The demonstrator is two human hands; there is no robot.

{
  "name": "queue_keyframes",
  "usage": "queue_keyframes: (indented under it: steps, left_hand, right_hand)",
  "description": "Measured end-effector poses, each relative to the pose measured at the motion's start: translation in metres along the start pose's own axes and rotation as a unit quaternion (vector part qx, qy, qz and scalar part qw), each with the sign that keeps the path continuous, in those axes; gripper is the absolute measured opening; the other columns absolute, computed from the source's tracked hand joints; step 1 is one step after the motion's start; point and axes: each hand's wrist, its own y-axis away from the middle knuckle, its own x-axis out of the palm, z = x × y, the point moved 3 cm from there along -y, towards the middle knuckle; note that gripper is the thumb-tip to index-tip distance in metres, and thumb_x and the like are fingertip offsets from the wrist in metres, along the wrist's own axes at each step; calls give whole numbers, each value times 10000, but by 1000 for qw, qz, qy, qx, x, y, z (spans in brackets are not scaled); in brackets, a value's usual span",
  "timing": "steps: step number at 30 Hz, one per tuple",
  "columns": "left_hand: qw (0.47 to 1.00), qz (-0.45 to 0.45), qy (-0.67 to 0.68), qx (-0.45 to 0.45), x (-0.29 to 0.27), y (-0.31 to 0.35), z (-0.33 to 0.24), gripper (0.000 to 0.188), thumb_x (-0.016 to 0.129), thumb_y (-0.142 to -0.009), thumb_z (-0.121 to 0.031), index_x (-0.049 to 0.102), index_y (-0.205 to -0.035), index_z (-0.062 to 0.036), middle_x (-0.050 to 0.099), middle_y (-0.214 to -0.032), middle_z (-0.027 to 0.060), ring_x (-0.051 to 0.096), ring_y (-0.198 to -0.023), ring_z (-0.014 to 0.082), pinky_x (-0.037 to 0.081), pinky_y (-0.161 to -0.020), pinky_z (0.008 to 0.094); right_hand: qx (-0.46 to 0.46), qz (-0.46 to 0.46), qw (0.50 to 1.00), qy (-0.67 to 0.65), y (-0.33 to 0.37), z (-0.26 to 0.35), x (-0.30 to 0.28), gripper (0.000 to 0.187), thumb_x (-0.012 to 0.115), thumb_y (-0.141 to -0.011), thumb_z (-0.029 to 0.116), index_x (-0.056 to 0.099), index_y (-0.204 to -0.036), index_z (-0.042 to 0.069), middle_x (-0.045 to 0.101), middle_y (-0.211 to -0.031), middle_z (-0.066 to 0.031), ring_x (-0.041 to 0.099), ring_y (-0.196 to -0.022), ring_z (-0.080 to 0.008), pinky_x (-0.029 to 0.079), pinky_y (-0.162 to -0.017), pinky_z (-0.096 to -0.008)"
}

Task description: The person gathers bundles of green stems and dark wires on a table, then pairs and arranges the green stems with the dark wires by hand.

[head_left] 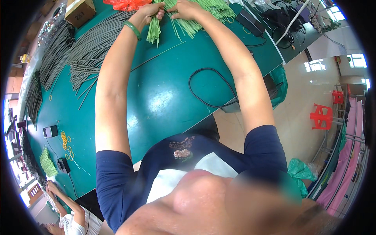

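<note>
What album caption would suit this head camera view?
Left hand gripping green strands, right hand close by, above a teal table.

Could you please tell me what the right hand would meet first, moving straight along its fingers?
Most likely the left hand, which holds a bundle of light green strands, though depth is unclear.

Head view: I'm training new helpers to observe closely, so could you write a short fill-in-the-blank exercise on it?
1. The left hand holds stems coloured ____.
2. The bangle is worn on the ____ arm.
3. Both stools are ____.
4. In the picture, the box lies to the ____ of the red plastic.

Missing words: green; left; red; left.
</note>
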Motion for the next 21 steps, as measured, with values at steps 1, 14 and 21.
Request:
queue_keyframes:
  steps: [1,14,21]
  left_hand:
    - [1000,18,19,-14,1,3,-8,238,564,-1075,-260,525,-965,-52,463,-679,-33,417,-526,51,374,-419,190]
    - [999,30,-18,-2,-78,49,-40,252,539,-1033,-260,572,-1132,-30,651,-808,106,630,-635,199,550,-558,322]
    - [998,20,50,-36,37,40,-46,213,529,-1092,-211,483,-1026,-13,421,-653,-15,384,-500,53,337,-388,173]
  right_hand:
    - [0,-1,1000,1,-3,-5,-2,348,744,-868,342,764,-1187,203,735,-1071,-208,707,-973,-388,551,-895,-486]
    - [59,-71,991,95,-27,81,-64,355,677,-884,283,765,-1103,17,694,-1221,-223,622,-1207,-361,518,-969,-485]
    - [212,-181,935,221,-12,2,2,785,531,-992,439,281,-1611,26,325,-1657,-181,262,-1544,-364,146,-1255,-580]
